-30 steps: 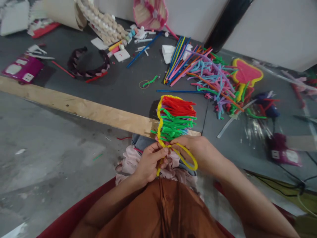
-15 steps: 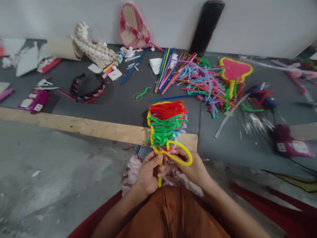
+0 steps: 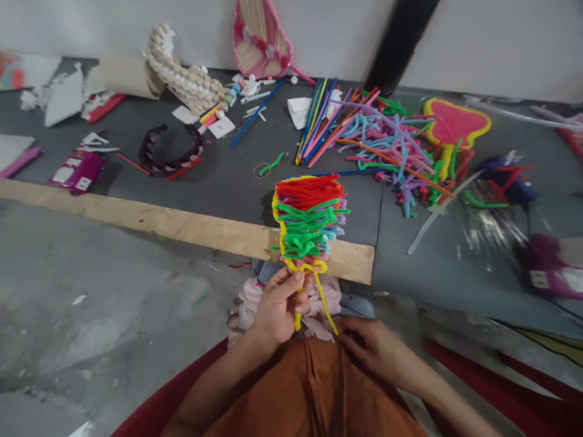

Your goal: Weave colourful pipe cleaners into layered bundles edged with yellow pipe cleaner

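A fan-shaped piece of pipe cleaners (image 3: pixel 307 221) has red, green, purple and light blue rows and a yellow edge. My left hand (image 3: pixel 280 303) is closed around its short yellow handle below the rows, with the thumb on top. From just above that grip a yellow pipe cleaner (image 3: pixel 325 300) makes a small loop, then runs down to the right. Its lower end meets the fingertips of my right hand (image 3: pixel 371 346), which are closed on it low beside my lap. The far side of the handle is hidden by my left fingers.
Loose coloured pipe cleaners (image 3: pixel 387 136) lie heaped on the grey table (image 3: pixel 218 194). Behind them are a pink-and-yellow shape (image 3: pixel 458 124) and a pink-rimmed fan (image 3: pixel 262 45) against the wall. A dark headband (image 3: pixel 170 155) and a purple packet (image 3: pixel 77 170) lie to the left.
The big yellow loop has shrunk to a small one as my right hand moved down and right, drawing the pipe cleaner out. My left hand keeps its hold on the handle.
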{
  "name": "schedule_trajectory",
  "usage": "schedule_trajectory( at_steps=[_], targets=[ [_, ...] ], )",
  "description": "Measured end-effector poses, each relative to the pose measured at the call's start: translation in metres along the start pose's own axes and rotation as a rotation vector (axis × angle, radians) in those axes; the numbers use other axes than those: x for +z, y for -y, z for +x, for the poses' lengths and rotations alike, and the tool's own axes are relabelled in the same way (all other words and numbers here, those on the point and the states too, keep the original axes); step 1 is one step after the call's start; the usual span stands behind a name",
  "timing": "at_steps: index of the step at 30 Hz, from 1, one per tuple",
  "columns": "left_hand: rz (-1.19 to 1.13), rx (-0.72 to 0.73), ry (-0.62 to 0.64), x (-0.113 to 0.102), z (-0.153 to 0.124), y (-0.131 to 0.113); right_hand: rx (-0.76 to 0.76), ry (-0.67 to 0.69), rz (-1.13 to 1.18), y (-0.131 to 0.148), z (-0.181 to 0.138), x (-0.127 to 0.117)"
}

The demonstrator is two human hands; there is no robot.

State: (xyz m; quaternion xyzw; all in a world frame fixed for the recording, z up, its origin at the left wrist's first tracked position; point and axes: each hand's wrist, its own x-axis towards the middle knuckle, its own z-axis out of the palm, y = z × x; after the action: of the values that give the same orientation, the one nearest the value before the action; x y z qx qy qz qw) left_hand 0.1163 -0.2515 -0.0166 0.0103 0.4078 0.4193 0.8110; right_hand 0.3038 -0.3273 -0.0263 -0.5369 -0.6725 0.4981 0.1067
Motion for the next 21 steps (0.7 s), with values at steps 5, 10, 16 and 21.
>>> schedule_trajectory(
  at_steps=[5,10,16,21],
  targets=[
    [-0.042,-0.062,0.032,-0.002,0.001,0.003,0.123,-0.021,-0.108,-0.026,-0.017,-0.006],
    [-0.013,-0.074,0.047,0.000,0.000,0.005,-0.009,-0.232,-0.187,-0.023,-0.017,-0.018],
    [0.086,-0.042,-0.001,0.002,-0.003,0.008,-0.339,-0.677,-0.180,0.020,0.013,-0.034],
    [0.113,-0.021,-0.007,-0.001,-0.004,0.009,-0.411,-0.587,-0.077,0.041,0.045,-0.035]
  ],
)
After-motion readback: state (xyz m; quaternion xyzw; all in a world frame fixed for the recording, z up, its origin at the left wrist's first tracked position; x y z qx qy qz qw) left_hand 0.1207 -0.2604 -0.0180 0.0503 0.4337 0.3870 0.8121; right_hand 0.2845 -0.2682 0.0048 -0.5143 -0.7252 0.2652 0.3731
